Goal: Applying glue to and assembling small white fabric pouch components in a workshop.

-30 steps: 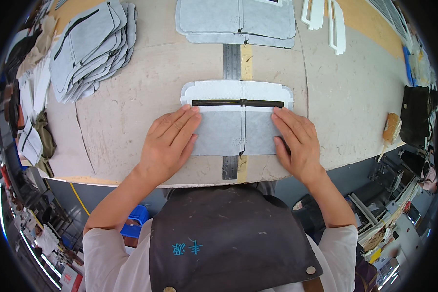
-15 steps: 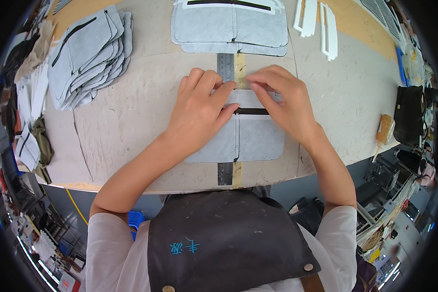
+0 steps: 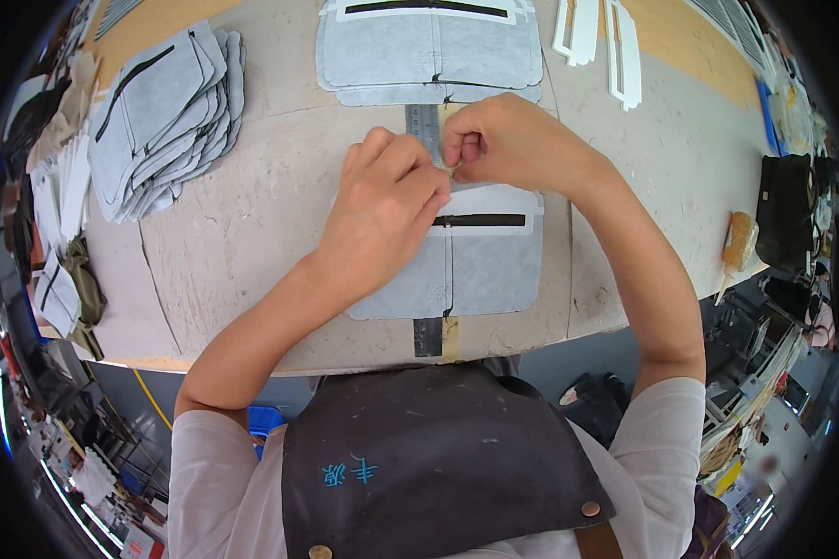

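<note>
1. Workshop clutter rims a broad beige table (image 3: 275,186), where a grey fabric panel (image 3: 494,270) lies at the near middle, across a metal ruler (image 3: 428,340) and a yellow strip (image 3: 451,340).

2. On the panel's far half are a white border (image 3: 503,200) and a long black strip (image 3: 489,221); a centre seam (image 3: 448,270) runs toward the near edge.

3. Left hand (image 3: 387,200): over the panel's far left part, fingers bunched toward the thumb near the middle. Right hand (image 3: 522,144): just beyond, at the far edge, fingers curled. Both grips look gathered in, but I cannot tell whether either one pinches the edge.

4. Farther off lie a middle pile of grey panels (image 3: 378,56), a left stack of grey panels (image 3: 168,112) and, at far right, white frames (image 3: 583,37).

5. Working this edge well probably calls for light, matched fingertip pressure beside the seam, so the fabric neither skews nor puckers.

6. Lining the seam up with the ruler should help keep both halves even; forearms are best held off the near half.
</note>
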{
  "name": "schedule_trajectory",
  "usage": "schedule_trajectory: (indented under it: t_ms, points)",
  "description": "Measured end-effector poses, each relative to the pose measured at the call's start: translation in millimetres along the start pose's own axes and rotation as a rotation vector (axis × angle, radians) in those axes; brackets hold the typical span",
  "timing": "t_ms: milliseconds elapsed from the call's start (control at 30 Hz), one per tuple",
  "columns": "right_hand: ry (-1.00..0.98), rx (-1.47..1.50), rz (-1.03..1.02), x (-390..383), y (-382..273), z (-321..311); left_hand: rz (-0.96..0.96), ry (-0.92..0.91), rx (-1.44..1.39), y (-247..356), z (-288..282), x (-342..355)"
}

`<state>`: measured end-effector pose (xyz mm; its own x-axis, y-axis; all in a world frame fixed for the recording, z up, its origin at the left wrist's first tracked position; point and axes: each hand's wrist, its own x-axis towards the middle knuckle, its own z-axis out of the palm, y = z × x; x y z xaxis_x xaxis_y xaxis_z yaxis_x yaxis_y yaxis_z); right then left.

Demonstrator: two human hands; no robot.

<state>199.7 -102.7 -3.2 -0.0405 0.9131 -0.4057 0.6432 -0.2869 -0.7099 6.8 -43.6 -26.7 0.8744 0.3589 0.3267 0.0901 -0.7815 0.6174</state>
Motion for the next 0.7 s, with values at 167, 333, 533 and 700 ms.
schedule_trajectory:
  t_ms: [167, 333, 533, 700]
  points:
    - [0.011, -0.077, 0.028, 1, -3, 0, 0.004, -0.212, -0.353, 27, -45, 10]
    - [0.029, -0.015, 0.05, -2, 2, -1, -0.135, -0.266, -0.495, 15, -43, 14]
    - [0.519, 0.234, -0.124, -45, 5, 30, -0.503, -0.297, -0.535, 0, -25, 16]
    - [0.801, -0.014, -0.247, -87, 13, 76, -0.377, -0.295, -0.429, -5, -14, 15]
